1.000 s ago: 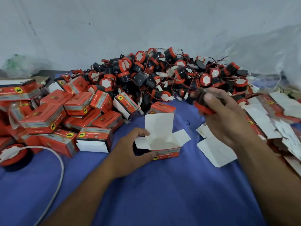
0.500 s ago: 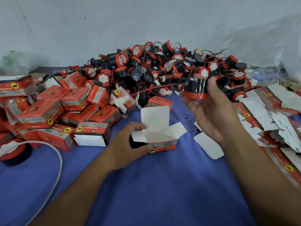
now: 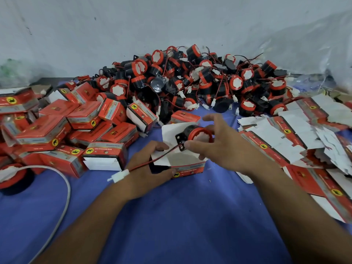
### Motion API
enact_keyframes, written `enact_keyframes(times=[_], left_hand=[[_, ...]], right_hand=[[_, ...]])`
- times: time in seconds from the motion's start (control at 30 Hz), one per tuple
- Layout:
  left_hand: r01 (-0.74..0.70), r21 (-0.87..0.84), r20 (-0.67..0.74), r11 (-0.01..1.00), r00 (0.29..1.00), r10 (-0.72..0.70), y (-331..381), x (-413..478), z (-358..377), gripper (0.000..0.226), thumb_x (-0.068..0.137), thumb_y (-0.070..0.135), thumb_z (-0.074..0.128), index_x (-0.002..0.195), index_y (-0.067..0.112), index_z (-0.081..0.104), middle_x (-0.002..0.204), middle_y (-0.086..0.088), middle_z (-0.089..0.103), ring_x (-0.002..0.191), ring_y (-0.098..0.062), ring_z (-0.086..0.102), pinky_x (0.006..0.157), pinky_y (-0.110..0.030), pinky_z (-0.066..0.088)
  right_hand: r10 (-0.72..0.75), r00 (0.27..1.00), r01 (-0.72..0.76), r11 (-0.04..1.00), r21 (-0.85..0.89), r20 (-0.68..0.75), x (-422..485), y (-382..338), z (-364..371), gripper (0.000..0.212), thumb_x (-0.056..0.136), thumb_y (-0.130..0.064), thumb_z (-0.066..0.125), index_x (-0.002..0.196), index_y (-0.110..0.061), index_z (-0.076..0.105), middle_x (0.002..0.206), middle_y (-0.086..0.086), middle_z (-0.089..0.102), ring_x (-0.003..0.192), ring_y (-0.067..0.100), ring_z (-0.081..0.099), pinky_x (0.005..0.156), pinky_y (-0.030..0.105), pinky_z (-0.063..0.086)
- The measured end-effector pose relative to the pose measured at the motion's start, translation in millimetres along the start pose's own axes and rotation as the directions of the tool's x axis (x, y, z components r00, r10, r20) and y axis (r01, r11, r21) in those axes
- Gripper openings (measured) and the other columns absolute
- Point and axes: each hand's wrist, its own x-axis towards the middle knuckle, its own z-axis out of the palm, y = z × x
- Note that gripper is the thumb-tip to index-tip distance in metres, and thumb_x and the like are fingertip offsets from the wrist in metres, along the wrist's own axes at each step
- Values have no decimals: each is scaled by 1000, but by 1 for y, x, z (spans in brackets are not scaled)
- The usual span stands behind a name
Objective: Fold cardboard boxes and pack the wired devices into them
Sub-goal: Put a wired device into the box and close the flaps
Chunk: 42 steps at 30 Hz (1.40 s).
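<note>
- Fingers (image 3: 192,145) of your right hand (image 3: 226,149) pinch the wired device (image 3: 199,133) over the open box (image 3: 187,167).
- Your left hand (image 3: 148,169) grips the box; the connector (image 3: 120,175) crosses its wrist.

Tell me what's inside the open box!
Only bare white cardboard shows inside the open box. The right hand holds a wired device just above it, not in yet. The left hand covers part of its left side.
</note>
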Motion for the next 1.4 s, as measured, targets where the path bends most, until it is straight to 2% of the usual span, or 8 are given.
enact_keyframes(times=[0.1,0.27,0.5,0.8,1.03,1.17,1.3,1.4], left_hand=[[0,-26,21,1000,1000,1,-1,-1,-2,52,75,27,84,114,40,52,108,28,60,101,8,57,79,-6,43],[-92,-46,-3,995,996,92,1,1,0,50,75,25,85,116,12,61,109,9,66,102,-3,63,88,-22,51],[-139,-85,39,987,989,143,5,-1,0,41,79,18,81,116,15,65,114,5,65,108,-7,62,92,-23,49],[-105,-124,82,987,990,115,6,0,-1,28,93,11,52,114,20,70,130,4,57,129,-9,48,110,-22,35],[-43,-257,71,965,996,63,16,-2,1,35,96,13,38,108,17,70,125,0,60,121,-2,52,103,-12,34],[16,-312,21,950,1000,-9,22,-1,8,35,98,22,38,111,7,66,113,1,65,110,-13,60,95,-22,45],[12,-285,18,959,1000,-8,28,0,13,35,98,26,38,108,2,62,106,-14,63,101,-28,59,92,-43,47],[-63,-337,56,940,995,87,36,0,12,34,102,21,39,132,23,54,129,14,61,122,-4,55,100,-22,44]], right_hand=[[-65,995,38,953,-301,-81,3,7,7,48,85,-54,69,118,-27,47,101,-7,60,80,5,60,59,15,45],[-176,976,108,905,-411,-131,6,6,24,42,85,-46,70,118,-25,58,102,-3,52,94,22,54,76,32,47],[-215,965,50,714,-698,-150,10,13,37,50,86,-68,48,78,-19,55,74,-6,41,76,25,57,53,31,32],[-62,990,-31,769,-638,-123,13,19,35,51,87,-70,52,77,-20,59,82,-4,36,78,23,51,53,31,28],[-10,995,-60,739,-671,-100,15,9,42,58,87,-68,56,101,-13,70,92,-3,43,79,18,44,50,28,21],[-55,998,60,685,-726,30,12,5,36,44,97,-53,53,104,-14,71,99,2,53,90,23,57,62,31,37],[-278,954,297,829,-475,110,8,1,13,25,100,-31,56,99,-13,74,94,0,67,85,14,62,73,29,48],[-361,932,361,932,-15,11,0,-10,16,23,95,-36,66,110,-20,74,97,-11,72,75,-3,62,70,15,49]])
